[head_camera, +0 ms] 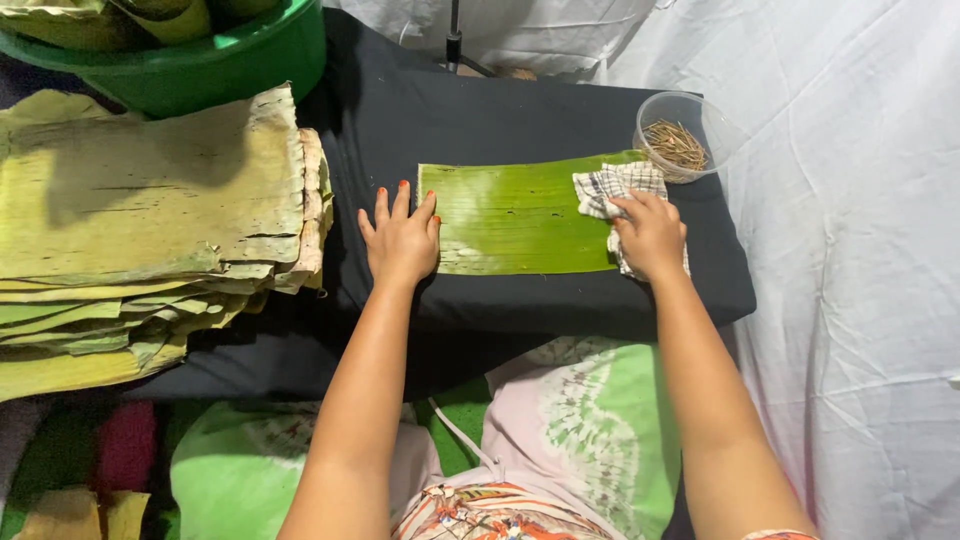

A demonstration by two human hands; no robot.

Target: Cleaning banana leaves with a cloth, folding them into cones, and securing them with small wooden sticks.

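Note:
A green banana leaf strip [520,215] lies flat on a black cloth-covered board [500,120]. My left hand [402,240] rests flat with spread fingers at the leaf's left edge, pressing it down. My right hand [650,235] is closed on a checked cloth [618,185] that sits on the leaf's right end.
A thick stack of yellow-green banana leaves [150,230] lies at the left. A green basin [190,60] with more leaves stands behind it. A clear plastic bowl [655,112] of thin sticks sits at the board's far right corner. White fabric covers the right side.

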